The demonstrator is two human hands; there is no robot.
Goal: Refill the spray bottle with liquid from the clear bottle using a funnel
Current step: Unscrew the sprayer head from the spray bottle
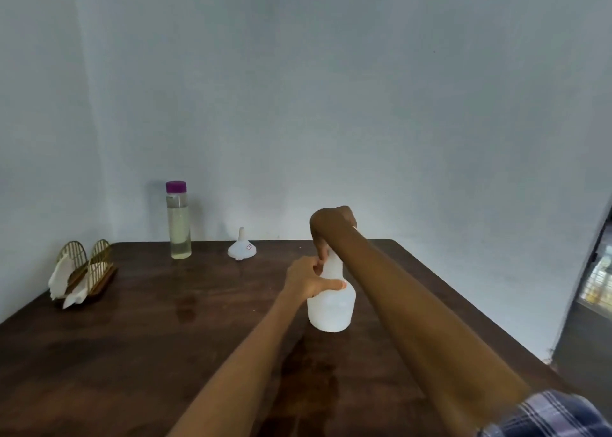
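A white, matte plastic spray bottle (331,307) with a wide rounded base and narrow neck stood upright near the middle of a dark, glossy wooden counter (165,337). The left hand (309,279) was wrapped around its shoulder and neck, thumb lying across the front, probably to keep it from turning. The right hand (331,226) was closed over the top of the bottle from above, hiding the sprayer head; it looked like a grip for unscrewing it. At the counter's far edge, well apart from the hands, stood a tall clear bottle (178,224) with a purple cap, mostly full of pale yellowish liquid. Near it a small white funnel (241,248) rested mouth-down, spout up. A gold wire napkin holder (86,271) sat at the left.
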